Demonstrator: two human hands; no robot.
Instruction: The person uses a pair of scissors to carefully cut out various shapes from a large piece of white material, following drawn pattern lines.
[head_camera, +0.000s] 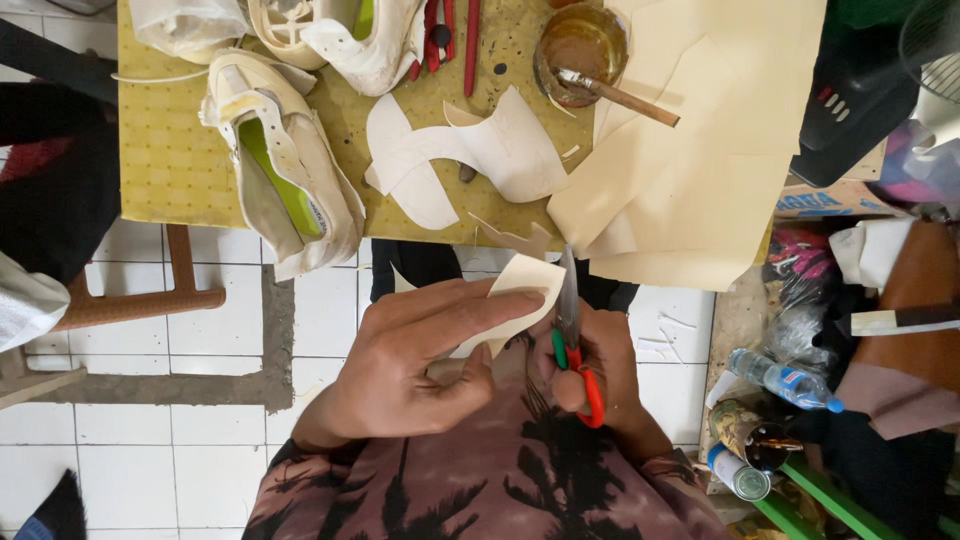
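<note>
My left hand (415, 360) pinches a small cream piece of sheet material (520, 285) between thumb and fingers, just in front of my chest. My right hand (600, 365) grips scissors (570, 330) with red and green handles; the blades point up and meet the right edge of the cream piece. Both hands hang below the front edge of a yellow perforated work table (170, 160). On the table lie a white shoe (285, 165) with a green insole, a cut white shoe-shaped pattern piece (465, 155) and large cream sheets (700, 150).
A brown glue pot (580, 40) with a brush sits at the table's far side beside red-handled tools (450, 35). A second shoe upper (340, 35) lies at the top. A wooden stool (150, 295) stands left on white tiles. Bottles (785, 380), cans and bags crowd the right.
</note>
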